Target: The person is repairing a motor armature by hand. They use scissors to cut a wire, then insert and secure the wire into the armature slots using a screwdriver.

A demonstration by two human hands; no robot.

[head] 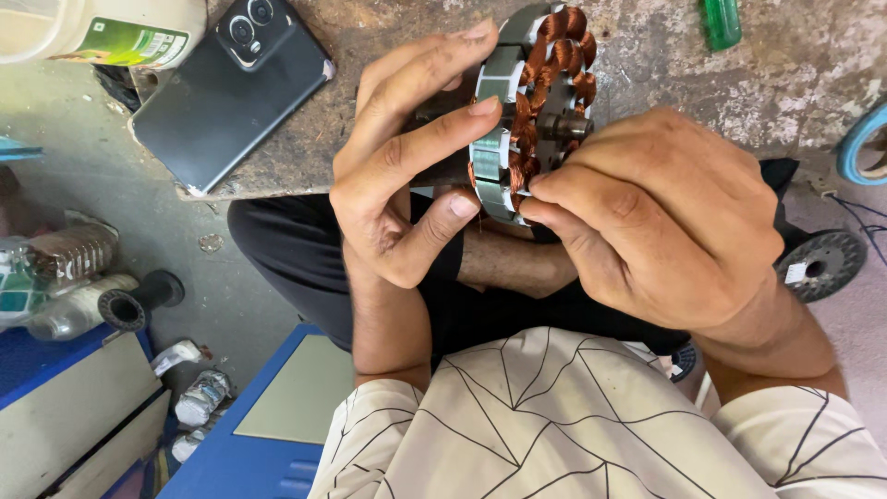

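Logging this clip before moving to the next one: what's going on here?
A seated person holds a motor stator wound with copper coils in both bare hands. The left hand grips its rim with fingers and thumb, while the right hand pinches at the windings on the near edge. A dark phone lies face down on the rough slab behind, beside a plastic jar. A black spool sits on the floor to the right.

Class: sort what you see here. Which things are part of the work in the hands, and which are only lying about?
In the work:
- left hand, gripping the stator's rim
- right hand, fingers at the windings
- copper-wound motor stator

Lying about:
- dark phone, face down
- green-labelled jar
- green cylinder
- black spool
- plastic bottles
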